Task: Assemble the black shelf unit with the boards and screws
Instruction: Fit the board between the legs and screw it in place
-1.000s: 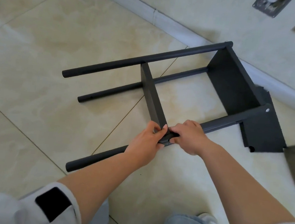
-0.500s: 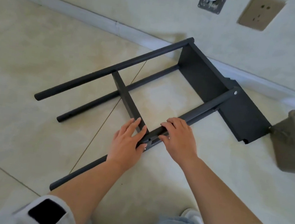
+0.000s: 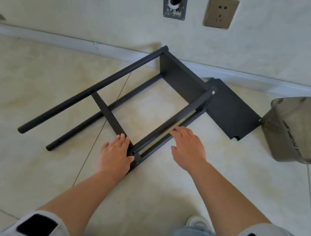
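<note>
We see the shelf unit (image 3: 152,105) lying on its side on the floor (image 3: 28,161), far end close to the wall (image 3: 85,11), probably so the joints are easy to reach. Our left hand (image 3: 115,156) rests flat w/ fingers together on the near pole (image 3: 169,127), beside the middle board (image 3: 110,115); we think it steadies the frame. Our right hand (image 3: 188,147) hovers over the same pole, fingers spread and relaxed, holding nothing. A loose board (image 3: 233,111) lies at right, next to a grey bin (image 3: 300,131). Screws are hard to find; only one head (image 3: 213,92) shows. Contact under the left palm is hidden.
</note>
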